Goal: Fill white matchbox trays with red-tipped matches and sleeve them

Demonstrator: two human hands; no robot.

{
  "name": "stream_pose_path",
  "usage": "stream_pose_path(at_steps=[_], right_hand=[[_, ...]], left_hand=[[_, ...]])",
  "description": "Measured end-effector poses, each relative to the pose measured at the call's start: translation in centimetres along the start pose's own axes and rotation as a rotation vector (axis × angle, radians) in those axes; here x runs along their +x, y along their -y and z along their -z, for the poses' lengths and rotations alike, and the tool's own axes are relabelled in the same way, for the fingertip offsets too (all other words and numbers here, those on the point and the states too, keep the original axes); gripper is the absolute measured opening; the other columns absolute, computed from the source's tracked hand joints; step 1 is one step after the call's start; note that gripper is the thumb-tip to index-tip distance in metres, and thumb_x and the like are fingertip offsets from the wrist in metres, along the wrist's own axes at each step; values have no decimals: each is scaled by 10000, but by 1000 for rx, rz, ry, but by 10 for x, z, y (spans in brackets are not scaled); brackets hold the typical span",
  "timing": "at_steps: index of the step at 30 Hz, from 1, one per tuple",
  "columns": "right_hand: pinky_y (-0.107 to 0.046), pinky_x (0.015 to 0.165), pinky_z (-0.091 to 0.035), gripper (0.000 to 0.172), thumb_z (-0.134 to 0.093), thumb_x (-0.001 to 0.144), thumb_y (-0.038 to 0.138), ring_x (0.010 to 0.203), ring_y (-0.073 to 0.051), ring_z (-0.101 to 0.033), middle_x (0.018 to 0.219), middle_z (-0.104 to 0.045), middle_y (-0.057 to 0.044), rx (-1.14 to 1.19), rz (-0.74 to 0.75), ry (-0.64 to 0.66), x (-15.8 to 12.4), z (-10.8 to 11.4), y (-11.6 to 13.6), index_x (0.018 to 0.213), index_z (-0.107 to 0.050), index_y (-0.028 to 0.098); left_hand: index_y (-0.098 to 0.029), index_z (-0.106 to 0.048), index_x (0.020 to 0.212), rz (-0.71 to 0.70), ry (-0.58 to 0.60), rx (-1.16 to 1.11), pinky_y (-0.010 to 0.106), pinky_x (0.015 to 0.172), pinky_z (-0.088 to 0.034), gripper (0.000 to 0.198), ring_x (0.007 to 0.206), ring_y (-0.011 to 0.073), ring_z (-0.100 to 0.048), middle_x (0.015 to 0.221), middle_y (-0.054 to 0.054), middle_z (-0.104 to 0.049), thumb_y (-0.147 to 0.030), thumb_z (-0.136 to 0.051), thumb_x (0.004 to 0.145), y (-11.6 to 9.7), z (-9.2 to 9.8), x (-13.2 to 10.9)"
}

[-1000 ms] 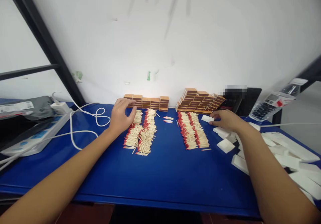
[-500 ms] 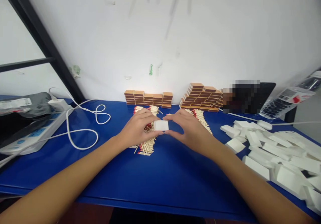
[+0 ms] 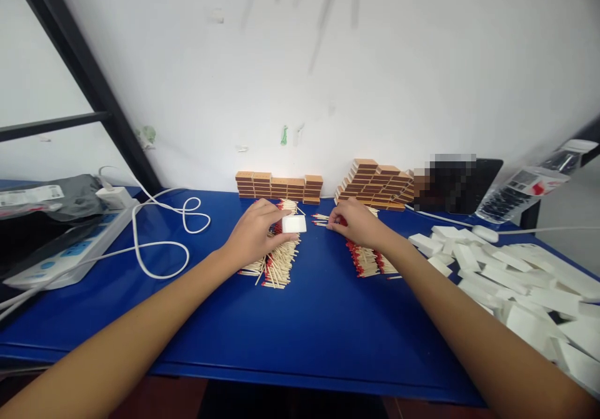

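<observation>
The left hand (image 3: 255,232) pinches a small white tray (image 3: 294,224) between thumb and fingertips, closed firmly on its short end. It holds the tray just above the left heap of matches (image 3: 277,262), toward the back edge of the desk (image 3: 304,325). The right hand (image 3: 357,222) lies curled, palm down, over the top of the right heap of matches (image 3: 368,260). Its fingertips reach a few loose matches (image 3: 319,220) lying between the two heaps. Whether it has any of them pinched cannot be told, since the fingers hide their own undersides.

Two stacks of brown matchboxes (image 3: 280,187) line the back edge against the wall. A spread of white trays (image 3: 492,269) covers the right edge, and a power strip (image 3: 60,250) and a looped white cable (image 3: 162,244) sit near the left edge.

To do this well, the tray is best kept level with its open side up (its tilt is hard to read here) and brought close to the right fingertips. The matches are best gathered in a flat bundle with the red heads all one way. A light pinch will not snap or scatter them.
</observation>
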State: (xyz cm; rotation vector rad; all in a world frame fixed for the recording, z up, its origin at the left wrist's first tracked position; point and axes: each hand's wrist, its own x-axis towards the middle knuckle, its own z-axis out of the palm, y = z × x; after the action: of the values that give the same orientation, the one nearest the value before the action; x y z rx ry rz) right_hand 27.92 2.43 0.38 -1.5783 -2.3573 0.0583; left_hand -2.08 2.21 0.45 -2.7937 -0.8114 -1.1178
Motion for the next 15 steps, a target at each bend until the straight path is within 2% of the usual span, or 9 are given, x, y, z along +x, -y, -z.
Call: stream_pose_path(at_steps=[8, 11, 15], right_hand=[[-370, 807, -414, 134, -636, 953, 235, 922, -271, -553, 865, -692, -95, -5, 37, -15, -6, -3, 0, 842, -696, 189], [-375, 795, -415, 151, -641, 969, 250, 894, -265, -538, 875, -686, -92, 30, 103, -107, -12, 7, 5, 830, -663, 197], [-385, 809, -427, 134, -608, 1014, 258, 899, -261, -523, 903, -674, -83, 86, 234, -273, -24, 23, 30, 896, -641, 206]], left_hand=[[-172, -720, 1259, -8, 37, 24, 441, 869, -506, 489, 927, 273, -603, 911, 71, -708, -499, -784, 902, -3, -2, -1], [-165, -716, 1262, 12, 55, 44, 440, 893, -503, 494, 946, 268, -594, 934, 76, -708, -522, -751, 924, -4, -2, -2], [-155, -717, 1256, 34, 65, 41, 444, 918, -500, 503, 979, 272, -596, 977, 92, -721, -514, -771, 908, -11, 0, -1]])
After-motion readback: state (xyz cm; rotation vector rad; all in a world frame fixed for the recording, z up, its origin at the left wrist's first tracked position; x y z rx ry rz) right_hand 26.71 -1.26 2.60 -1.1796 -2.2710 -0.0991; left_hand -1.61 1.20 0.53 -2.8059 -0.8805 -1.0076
